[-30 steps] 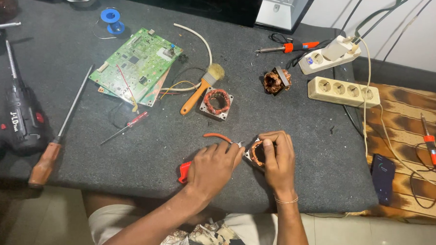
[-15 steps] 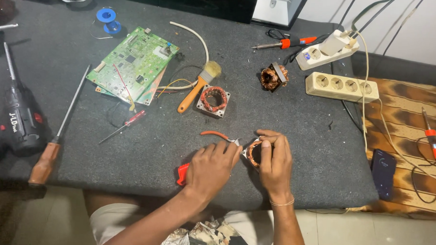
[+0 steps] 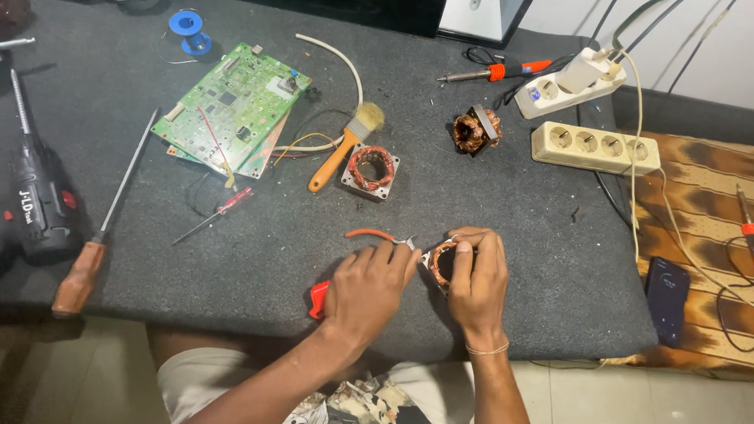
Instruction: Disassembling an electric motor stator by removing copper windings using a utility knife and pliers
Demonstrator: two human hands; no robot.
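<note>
My right hand (image 3: 477, 278) grips a small motor stator with copper windings (image 3: 441, 263) near the front edge of the dark grey table (image 3: 225, 257). My left hand (image 3: 368, 287) holds red-handled pliers (image 3: 368, 234); their jaws touch the stator's left side, and a red handle end (image 3: 318, 299) sticks out below my palm. Farther back lie a second square stator with copper coils (image 3: 370, 170) and a loose copper winding bundle (image 3: 475, 130).
An orange-handled brush (image 3: 342, 148), green circuit boards (image 3: 234, 107), a small red screwdriver (image 3: 214, 215), a long screwdriver (image 3: 101, 227) and a black power drill (image 3: 35, 200) lie to the left. Two power strips (image 3: 592, 147), a soldering iron (image 3: 499, 72) and a phone (image 3: 668, 289) are right.
Both hands stay on the stator and pliers with only slight finger shifts. The camera view has tilted a little.
</note>
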